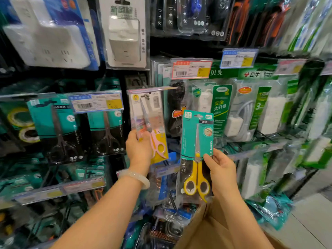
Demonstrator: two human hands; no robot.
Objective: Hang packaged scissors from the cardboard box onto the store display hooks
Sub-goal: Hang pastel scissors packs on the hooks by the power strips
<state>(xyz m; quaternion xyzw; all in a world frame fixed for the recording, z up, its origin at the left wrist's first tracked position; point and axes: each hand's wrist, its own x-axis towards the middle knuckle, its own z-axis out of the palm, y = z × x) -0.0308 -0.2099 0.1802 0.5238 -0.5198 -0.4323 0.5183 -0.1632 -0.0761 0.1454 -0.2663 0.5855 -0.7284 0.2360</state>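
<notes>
My left hand (pixel 138 148) grips the lower part of a clear pack with pink-handled scissors (pixel 152 126). The pack's top hole sits at a display hook (pixel 146 96) under a flipped-up price tag. In my right hand (pixel 220 169) I pinch a teal card pack of yellow-handled scissors (pixel 196 155) by its right edge and hold it upright in front of the shelf. The cardboard box (pixel 203 229) shows as a brown flap below my right forearm.
Black scissors on teal cards (pixel 59 130) hang at the left behind price tags (pixel 97 102). Power strips in green packs (pixel 240 112) fill the right side. White socket adapters (pixel 125 33) hang above. Cables and more packs crowd the lower shelf.
</notes>
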